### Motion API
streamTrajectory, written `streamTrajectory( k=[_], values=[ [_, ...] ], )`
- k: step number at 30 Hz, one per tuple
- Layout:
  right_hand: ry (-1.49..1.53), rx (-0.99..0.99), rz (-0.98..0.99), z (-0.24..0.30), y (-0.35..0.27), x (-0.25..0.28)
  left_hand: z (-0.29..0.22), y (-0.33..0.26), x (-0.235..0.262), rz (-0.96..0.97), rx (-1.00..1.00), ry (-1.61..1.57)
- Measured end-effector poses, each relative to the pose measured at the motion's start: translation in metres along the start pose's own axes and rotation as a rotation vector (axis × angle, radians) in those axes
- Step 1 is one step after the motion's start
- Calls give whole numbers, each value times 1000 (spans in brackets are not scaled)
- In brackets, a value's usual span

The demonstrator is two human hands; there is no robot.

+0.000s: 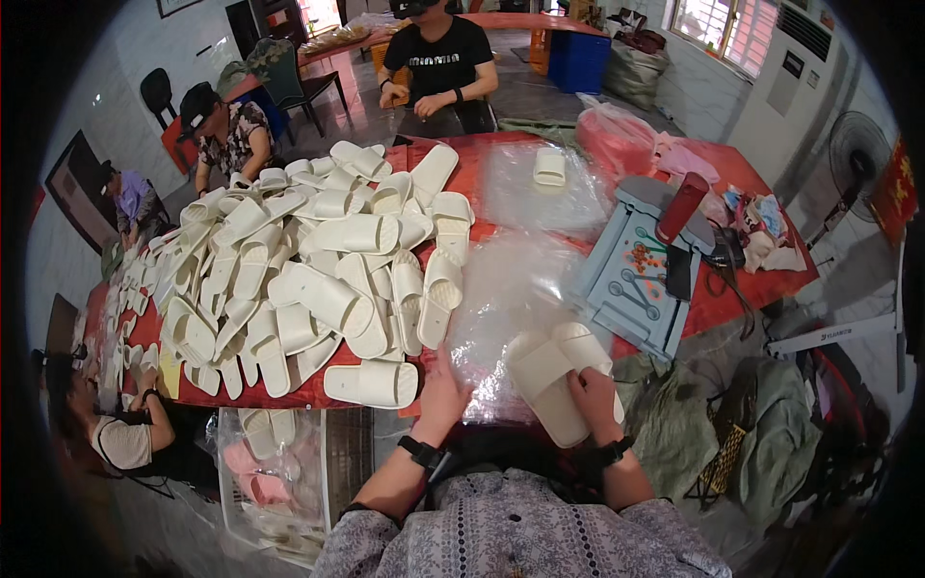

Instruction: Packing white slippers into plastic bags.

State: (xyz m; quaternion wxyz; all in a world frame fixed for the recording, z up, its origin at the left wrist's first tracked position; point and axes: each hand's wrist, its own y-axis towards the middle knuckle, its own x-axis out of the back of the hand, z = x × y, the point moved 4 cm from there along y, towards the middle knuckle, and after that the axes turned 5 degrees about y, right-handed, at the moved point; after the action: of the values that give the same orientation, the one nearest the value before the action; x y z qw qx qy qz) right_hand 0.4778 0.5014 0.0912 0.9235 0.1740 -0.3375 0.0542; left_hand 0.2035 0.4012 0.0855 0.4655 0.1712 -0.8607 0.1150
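Note:
A pair of cream slippers (541, 378) lies over the near right part of the clear plastic bags (501, 308), one slipper partly over the other. My right hand (594, 403) is closed on the pair at its right side, fingers curled at the strap. My left hand (443, 397) rests at the near left edge of the bags, index finger and thumb apart, with no slipper in it. Just left of it, a single cream slipper (371, 383) lies at the table's front edge. Beyond that rises a big heap of loose cream slippers (308, 260).
A grey plastic tray (626, 279) with orange bits, a red cylinder (682, 207) and a dark phone (680, 275) stands to the right. Another slipper (549, 167) sits on more bags farther back. Below the table edge is a crate (328, 462). Several people work around the red table.

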Motion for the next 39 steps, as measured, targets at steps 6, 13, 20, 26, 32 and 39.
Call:
streamTrajectory(
  k=[6, 13, 20, 26, 32, 39],
  values=[
    [-10, -53, -33, -4, 0, 2, -34, 1, -8, 73, -656, 292],
    [35, -83, -59, 2, -3, 31, -41, 25, -50, 120, -590, 341],
    [115, 46, 107, 26, -2, 45, -50, 59, -75, 77, -559, 453],
    [163, 68, 249, 31, -7, 41, -58, 51, -63, 167, -502, 450],
    [-14, 18, 88, -5, 2, 17, -56, 32, -58, 82, -587, 489],
    [-13, -32, 44, -15, -1, 14, -47, 28, -70, 57, -675, 351]
  ],
)
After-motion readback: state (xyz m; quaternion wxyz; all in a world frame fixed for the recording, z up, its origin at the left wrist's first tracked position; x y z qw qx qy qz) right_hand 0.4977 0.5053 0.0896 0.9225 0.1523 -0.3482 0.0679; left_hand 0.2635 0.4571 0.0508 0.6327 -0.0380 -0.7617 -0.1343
